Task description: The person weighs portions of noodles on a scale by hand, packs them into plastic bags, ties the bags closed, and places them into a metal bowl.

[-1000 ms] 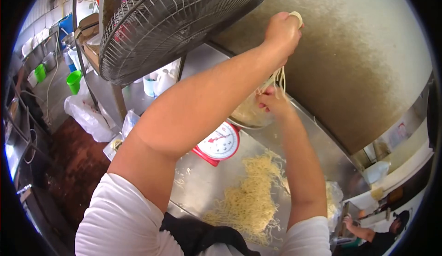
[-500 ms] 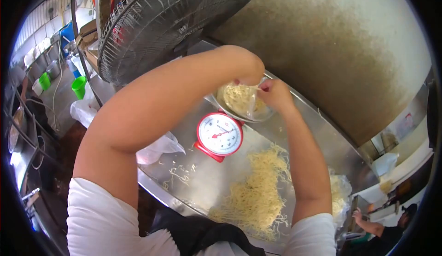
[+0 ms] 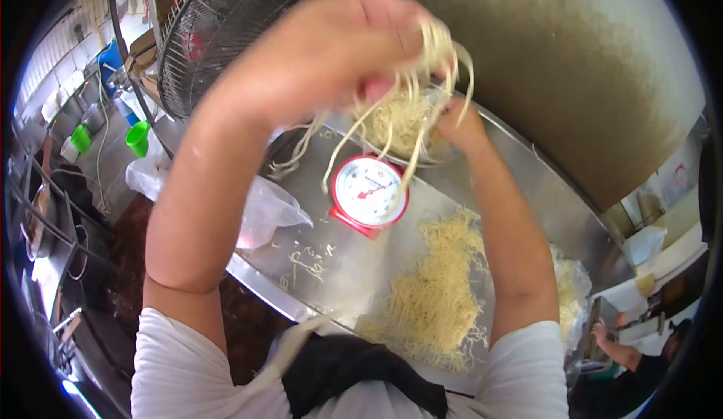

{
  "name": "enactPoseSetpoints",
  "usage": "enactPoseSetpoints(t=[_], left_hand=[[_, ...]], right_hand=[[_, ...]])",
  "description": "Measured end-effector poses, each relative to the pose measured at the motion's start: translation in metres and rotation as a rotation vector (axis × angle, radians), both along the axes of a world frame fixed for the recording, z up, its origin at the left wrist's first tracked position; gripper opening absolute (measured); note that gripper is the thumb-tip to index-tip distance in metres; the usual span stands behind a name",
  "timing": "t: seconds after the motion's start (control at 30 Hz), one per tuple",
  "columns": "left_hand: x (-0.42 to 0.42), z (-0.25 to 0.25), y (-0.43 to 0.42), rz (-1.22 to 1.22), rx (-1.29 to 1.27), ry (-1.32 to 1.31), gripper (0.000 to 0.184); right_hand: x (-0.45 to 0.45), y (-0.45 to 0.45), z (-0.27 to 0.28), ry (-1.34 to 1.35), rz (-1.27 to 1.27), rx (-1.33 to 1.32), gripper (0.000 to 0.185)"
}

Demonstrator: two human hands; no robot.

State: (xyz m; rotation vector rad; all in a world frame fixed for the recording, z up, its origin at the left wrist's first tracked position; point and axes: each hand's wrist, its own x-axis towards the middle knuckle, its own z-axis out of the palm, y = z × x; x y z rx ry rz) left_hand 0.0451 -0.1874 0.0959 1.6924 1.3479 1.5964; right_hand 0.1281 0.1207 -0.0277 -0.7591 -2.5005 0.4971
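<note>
My left hand (image 3: 376,50) is raised, closed on a bunch of pale noodles (image 3: 434,50); long strands dangle from its fingers. Below it, my right hand (image 3: 461,127) pinches the edge of a clear plastic bag (image 3: 435,121), though its fingertips are partly hidden. The bag sits with noodles (image 3: 399,124) in the round metal pan (image 3: 431,159) of a red dial scale (image 3: 370,193). Dangling strands cross in front of the dial. A large heap of loose noodles (image 3: 440,295) lies on the metal table nearer my body. A blurred strand (image 3: 290,351) shows in front of my apron.
A large black fan (image 3: 218,27) stands at the table's far left. Plastic bags (image 3: 275,212) lie at the left edge beside noodle scraps (image 3: 309,263). A noodle-filled bag (image 3: 570,295) is on the right. Another person (image 3: 629,359) is at lower right. A wall (image 3: 542,80) rises behind.
My left hand has risen from the pan and now has noodles hanging from it. My right hand stays at the bag's edge. The view has shifted slightly.
</note>
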Motion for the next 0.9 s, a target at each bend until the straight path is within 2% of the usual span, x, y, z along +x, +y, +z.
enactPoseSetpoints(t=[0.03,0.07,0.1,0.13,0.17,0.2,0.23,0.3,0.37,0.4,0.5,0.6,0.77,0.87,0.9], left_hand=[[0.011,-0.025,0.011,-0.065,-0.051,-0.124,0.025],[0.016,-0.056,0.024,-0.099,-0.144,0.068,0.024],[0.029,-0.093,0.035,-0.286,-0.354,-0.130,0.024],[0.055,-0.122,0.046,-0.182,-0.228,0.223,0.017],[0.076,-0.175,0.064,-0.116,-0.174,0.323,0.019],[0.096,-0.226,0.081,-0.184,-0.181,0.283,0.025],[0.119,-0.283,0.104,-0.266,-0.363,0.195,0.031],[0.154,-0.340,0.111,-0.253,-0.435,0.298,0.039],[0.176,-0.393,0.111,-0.207,-0.355,0.520,0.042],[0.177,-0.389,0.108,-0.182,-0.314,0.634,0.044],[0.164,-0.361,0.114,-0.312,-0.598,0.751,0.041],[0.137,-0.310,0.108,-0.107,-0.568,0.565,0.032],[0.094,-0.234,0.096,0.189,-0.166,0.089,0.020],[0.063,-0.195,0.088,0.307,-0.095,0.003,0.018],[0.055,-0.189,0.088,0.318,-0.096,-0.060,0.018]], right_hand=[[0.002,0.001,0.002,0.035,0.012,-0.079,0.016],[0.003,0.001,0.004,0.071,0.026,-0.157,0.016],[0.002,0.002,0.006,0.050,0.000,-0.320,0.016],[0.003,0.003,0.007,0.058,0.009,-0.271,0.016],[0.005,0.003,0.006,0.063,0.020,-0.222,0.017],[0.008,0.004,0.006,0.067,0.033,-0.172,0.018],[0.010,0.004,0.007,0.048,0.046,-0.164,0.020],[0.016,-0.007,0.014,0.017,0.070,-0.197,0.022],[0.021,-0.015,0.019,-0.003,0.084,-0.195,0.025],[0.023,-0.017,0.022,-0.002,0.086,-0.199,0.026],[0.029,-0.022,0.029,0.023,0.111,-0.199,0.027],[0.030,-0.017,0.029,0.080,0.142,-0.106,0.027],[0.038,-0.003,0.028,0.107,0.077,0.189,0.026],[0.043,-0.006,0.026,-0.035,0.112,0.035,0.019],[0.044,-0.024,0.032,-0.193,0.177,0.038,0.013]])
